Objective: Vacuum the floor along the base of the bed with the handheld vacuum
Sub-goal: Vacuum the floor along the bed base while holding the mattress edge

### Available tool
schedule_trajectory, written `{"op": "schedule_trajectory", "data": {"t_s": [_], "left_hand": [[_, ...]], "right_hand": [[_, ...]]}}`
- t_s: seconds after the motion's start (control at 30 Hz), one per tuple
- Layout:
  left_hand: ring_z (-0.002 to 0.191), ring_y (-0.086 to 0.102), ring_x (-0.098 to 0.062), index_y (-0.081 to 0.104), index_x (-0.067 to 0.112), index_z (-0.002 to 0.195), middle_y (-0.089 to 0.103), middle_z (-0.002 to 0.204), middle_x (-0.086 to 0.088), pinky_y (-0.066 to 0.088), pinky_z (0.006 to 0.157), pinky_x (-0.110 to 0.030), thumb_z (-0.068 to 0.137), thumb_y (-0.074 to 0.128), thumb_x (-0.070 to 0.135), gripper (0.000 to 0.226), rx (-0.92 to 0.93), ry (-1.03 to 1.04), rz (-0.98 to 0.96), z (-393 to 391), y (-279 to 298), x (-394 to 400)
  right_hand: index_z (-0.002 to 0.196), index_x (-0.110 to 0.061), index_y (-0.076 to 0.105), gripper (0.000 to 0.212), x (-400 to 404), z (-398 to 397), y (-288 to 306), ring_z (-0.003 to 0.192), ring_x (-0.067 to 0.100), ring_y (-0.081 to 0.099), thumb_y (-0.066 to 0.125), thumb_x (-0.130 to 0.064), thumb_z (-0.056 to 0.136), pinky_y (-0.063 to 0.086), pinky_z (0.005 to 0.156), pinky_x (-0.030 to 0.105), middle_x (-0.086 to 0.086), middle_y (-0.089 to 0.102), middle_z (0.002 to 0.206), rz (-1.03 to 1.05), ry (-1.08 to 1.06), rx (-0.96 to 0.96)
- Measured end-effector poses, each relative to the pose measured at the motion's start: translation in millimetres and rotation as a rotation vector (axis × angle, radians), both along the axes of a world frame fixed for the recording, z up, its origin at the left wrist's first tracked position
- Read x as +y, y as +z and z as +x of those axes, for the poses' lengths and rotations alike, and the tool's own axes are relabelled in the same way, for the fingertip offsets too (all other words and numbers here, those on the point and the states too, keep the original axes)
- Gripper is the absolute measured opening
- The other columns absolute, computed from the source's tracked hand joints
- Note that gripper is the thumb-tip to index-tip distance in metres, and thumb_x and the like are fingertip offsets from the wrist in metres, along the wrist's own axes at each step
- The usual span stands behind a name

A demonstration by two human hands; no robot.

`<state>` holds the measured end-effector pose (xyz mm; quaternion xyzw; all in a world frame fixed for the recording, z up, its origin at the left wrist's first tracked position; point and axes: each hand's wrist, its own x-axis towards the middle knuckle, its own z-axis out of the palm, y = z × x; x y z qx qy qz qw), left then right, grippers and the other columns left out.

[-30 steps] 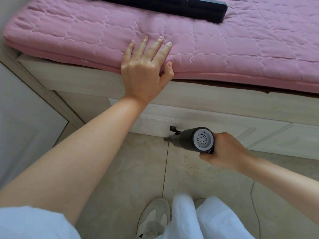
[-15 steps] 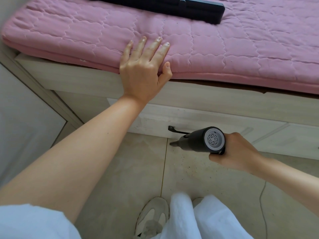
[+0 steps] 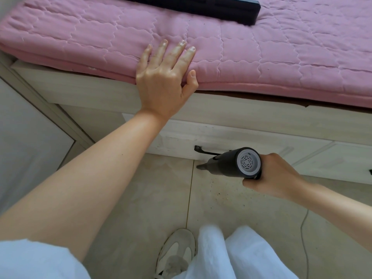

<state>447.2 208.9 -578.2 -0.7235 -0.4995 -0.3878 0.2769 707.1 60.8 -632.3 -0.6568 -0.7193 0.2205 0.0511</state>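
My right hand (image 3: 275,176) grips the dark grey handheld vacuum (image 3: 233,164), whose round pale rear vent faces the camera. Its narrow nozzle tip (image 3: 201,166) points left and down, close to the beige tiled floor (image 3: 141,198) by the foot of the pale wooden bed base (image 3: 231,117). Dark crumbs speckle the tile just below the vacuum. My left hand (image 3: 167,77) rests flat, fingers straight, on the edge of the pink quilted mattress pad (image 3: 261,57).
A long black flat object (image 3: 221,9) lies on the pad at the top. A black drawer handle (image 3: 203,151) sticks out of the bed base just above the nozzle. A thin cable (image 3: 304,228) trails on the floor at right. My shoe (image 3: 177,252) and white trouser legs are below.
My right hand has carried the vacuum to the right along the bed base, uncovering more of the drawer handle. My left hand has stayed on the pad.
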Motion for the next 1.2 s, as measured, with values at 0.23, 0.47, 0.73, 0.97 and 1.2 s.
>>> {"op": "schedule_trajectory", "data": {"t_s": [0.23, 0.47, 0.73, 0.97, 1.2], "left_hand": [[0.123, 0.057, -0.028, 0.067, 0.023, 0.125, 0.063, 0.13, 0.001, 0.042, 0.105, -0.049, 0.093, 0.046, 0.032, 0.039, 0.005, 0.007, 0.017, 0, -2, 1], [0.123, 0.057, -0.028, 0.067, 0.024, 0.125, 0.063, 0.13, 0.001, 0.041, 0.106, -0.049, 0.093, 0.046, 0.032, 0.039, 0.001, 0.008, 0.024, 1, -2, 0], [0.124, 0.056, -0.028, 0.065, 0.024, 0.127, 0.061, 0.132, 0.002, 0.039, 0.108, -0.049, 0.094, 0.045, 0.031, 0.04, -0.007, 0.002, 0.008, 2, -1, -2], [0.127, 0.053, -0.026, 0.063, 0.025, 0.13, 0.06, 0.134, 0.004, 0.035, 0.111, -0.046, 0.096, 0.04, 0.032, 0.042, -0.03, 0.02, -0.049, 5, 8, -2], [0.128, 0.052, -0.026, 0.063, 0.025, 0.129, 0.06, 0.134, 0.004, 0.037, 0.109, -0.046, 0.094, 0.041, 0.031, 0.042, 0.012, 0.011, -0.042, 6, 8, -1]], "right_hand": [[0.06, -0.038, 0.038, 0.031, -4, 11, 2, 0.047, 0.007, 0.051, 0.068, -0.031, 0.057, 0.034, 0.041, 0.026, -0.01, 0.051, 0.048, 0.005, 0.004, -0.021], [0.06, -0.041, 0.037, 0.036, -10, 17, 0, 0.047, 0.004, 0.049, 0.071, -0.03, 0.056, 0.03, 0.04, 0.023, -0.012, 0.049, 0.047, 0.053, 0.015, -0.033], [0.075, -0.045, 0.034, 0.043, -18, 19, -8, 0.05, 0.018, 0.043, 0.071, -0.035, 0.057, 0.026, 0.042, 0.018, -0.019, 0.038, 0.048, 0.103, 0.034, -0.07], [0.088, -0.038, 0.053, 0.035, -7, 16, -9, 0.047, 0.011, 0.041, 0.069, -0.038, 0.057, 0.025, 0.042, 0.016, -0.023, 0.039, 0.049, 0.152, 0.109, -0.042], [0.072, -0.041, 0.043, 0.031, -2, 29, -2, 0.047, 0.013, 0.047, 0.07, -0.034, 0.058, 0.029, 0.042, 0.019, -0.02, 0.043, 0.048, 0.092, 0.118, -0.037]]}}
